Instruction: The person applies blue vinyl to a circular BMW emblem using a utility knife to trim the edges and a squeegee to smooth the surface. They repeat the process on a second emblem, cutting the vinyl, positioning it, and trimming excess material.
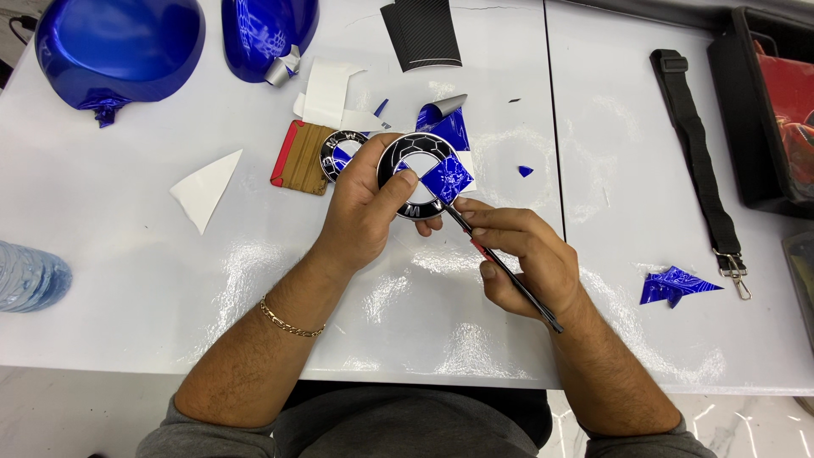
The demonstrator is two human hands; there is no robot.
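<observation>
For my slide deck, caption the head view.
Left hand holds a round badge; right hand works a thin knife at its edge.

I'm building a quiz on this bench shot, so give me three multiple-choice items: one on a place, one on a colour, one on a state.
1. Where does the water bottle lie?
A. at the table's left edge
B. beside the black strap
C. between the hands

2. What colour is the film on the round emblem?
A. green
B. blue
C. yellow

3. How is the thin knife held?
A. lying loose on the table
B. gripped in the right hand, tip at the emblem
C. gripped in the left hand

Answers:
1 A, it shows at the far left.
2 B, a glossy blue piece covers one quarter.
3 B, the right hand grips it while the left hand holds the emblem.
</observation>
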